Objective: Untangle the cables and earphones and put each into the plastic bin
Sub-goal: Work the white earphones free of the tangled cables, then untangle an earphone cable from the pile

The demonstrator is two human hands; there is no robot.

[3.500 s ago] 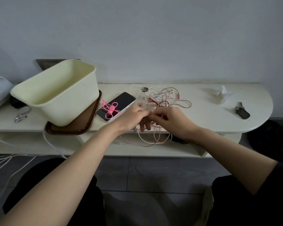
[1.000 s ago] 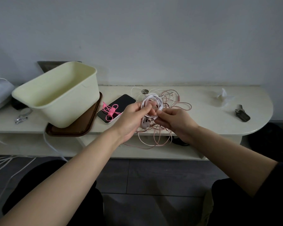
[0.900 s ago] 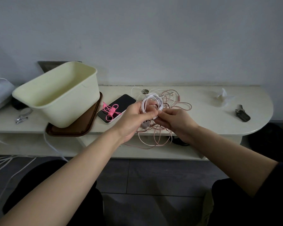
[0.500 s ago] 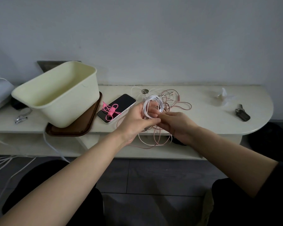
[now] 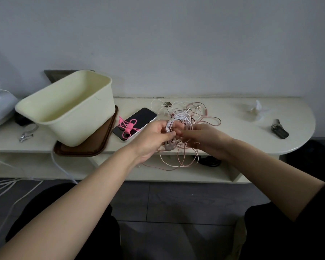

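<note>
Loops of pink earphone wire (image 5: pixel 184 158) dangle free off the shelf edge, easier to trace. Left hand (image 5: pixel 152 136) pinches the white coil (image 5: pixel 178 119), right hand (image 5: pixel 204 137) pinches the pink strands snagged in it. Remaining tangle (image 5: pixel 197 111) lies behind; plastic bin (image 5: pixel 68 109) waits far left.

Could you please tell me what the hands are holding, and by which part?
The left hand pinches the white cable coil at its lower edge; the right hand has its grip beside it on the same coil, amid pink cables.

Bin (image 5: pixel 69 109) on tray (image 5: pixel 86 147), phone (image 5: pixel 134 123) right.
</note>
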